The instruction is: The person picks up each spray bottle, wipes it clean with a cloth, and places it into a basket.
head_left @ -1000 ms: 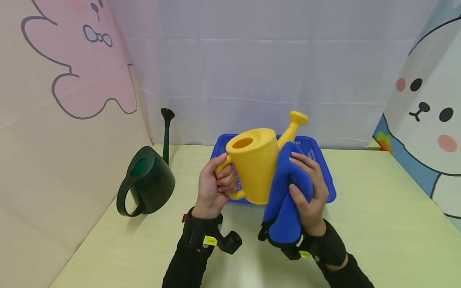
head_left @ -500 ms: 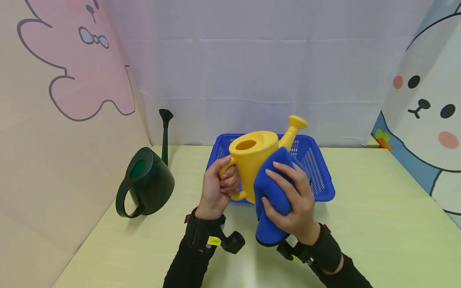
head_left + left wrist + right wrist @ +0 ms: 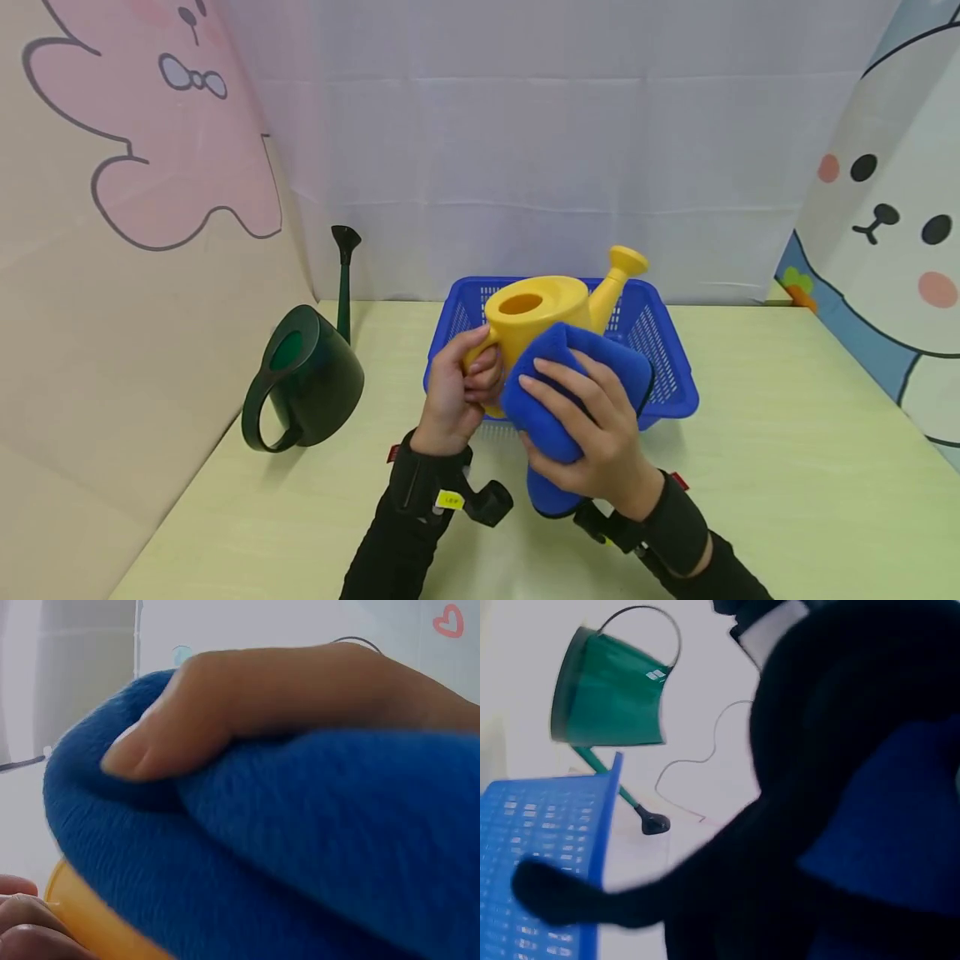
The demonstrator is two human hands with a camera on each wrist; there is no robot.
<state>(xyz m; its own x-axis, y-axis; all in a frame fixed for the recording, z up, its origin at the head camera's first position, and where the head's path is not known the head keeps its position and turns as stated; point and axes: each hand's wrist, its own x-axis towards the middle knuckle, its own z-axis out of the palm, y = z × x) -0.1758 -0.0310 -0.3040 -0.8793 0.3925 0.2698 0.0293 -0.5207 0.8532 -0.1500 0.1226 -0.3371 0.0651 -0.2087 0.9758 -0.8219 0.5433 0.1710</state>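
My left hand (image 3: 459, 396) grips the handle of a yellow watering can (image 3: 551, 300), held upright in front of the blue basket, its spout pointing up to the right. With bent fingers my right hand (image 3: 600, 425) holds a folded blue cloth (image 3: 555, 417) against the can's near side, hiding much of its body. In the left wrist view the right thumb lies across the fuzzy cloth (image 3: 225, 855), with a bit of the yellow can (image 3: 97, 922) below. Cloth and its dark edging fill much of the right wrist view.
A blue perforated basket (image 3: 671, 375) stands behind the can on the pale table (image 3: 787, 433). To the left is a dark green watering can (image 3: 318, 383) with a long spout. Printed fabric hangs along the back and both sides.
My right hand has moved left with the cloth, from the can's right side across its front, and the cloth has spread wider. The yellow can has shifted slightly right and down.
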